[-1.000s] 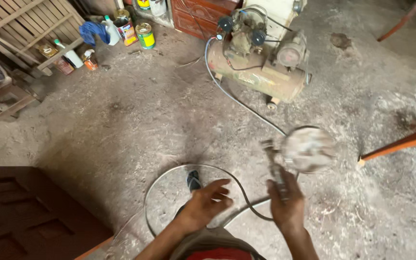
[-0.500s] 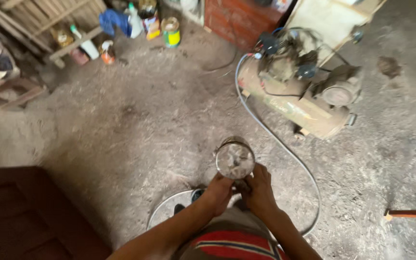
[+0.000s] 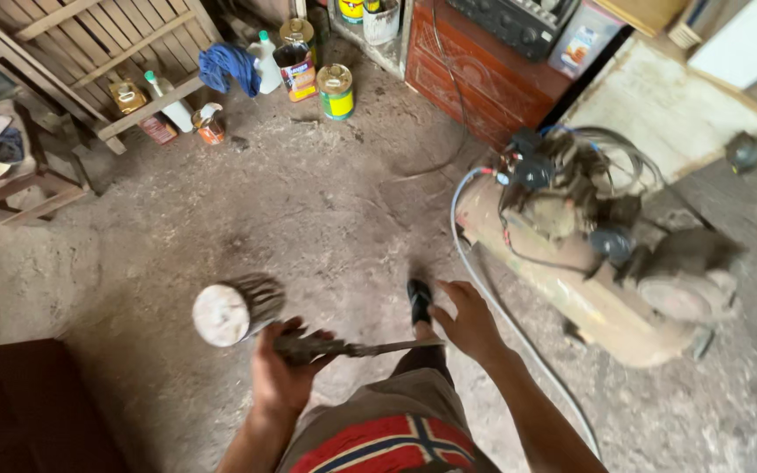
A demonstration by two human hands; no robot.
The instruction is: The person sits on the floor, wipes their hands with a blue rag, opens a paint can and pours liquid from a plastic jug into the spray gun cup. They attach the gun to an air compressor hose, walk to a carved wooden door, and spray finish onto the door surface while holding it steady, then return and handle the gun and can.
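Observation:
My left hand [image 3: 280, 375] is shut on the grip of a paint spray gun [image 3: 308, 347]. The gun's round, paint-crusted cup [image 3: 222, 314] points left and slightly up. A thin metal stem [image 3: 396, 347] runs right from the gun to my right hand [image 3: 469, 324], meeting it at the thumb. That hand's fingers are loosely spread, and the frame does not show if they grip the stem. My black shoe [image 3: 420, 300] is on the dirt floor just left of the right hand.
A worn air compressor [image 3: 589, 263] stands at right, with its pale hose [image 3: 475, 280] curving down past my right arm. Cans and bottles [image 3: 335, 92], a blue cloth [image 3: 229, 63] and a slatted wooden frame [image 3: 72, 52] sit at the back left. A red-brown cabinet [image 3: 484, 83] is behind, and a dark wooden panel [image 3: 19, 407] lies at lower left.
The spray gun has swung from straight in front of me to my left, its cup now lying sideways. My view has shifted, so the compressor appears further right.

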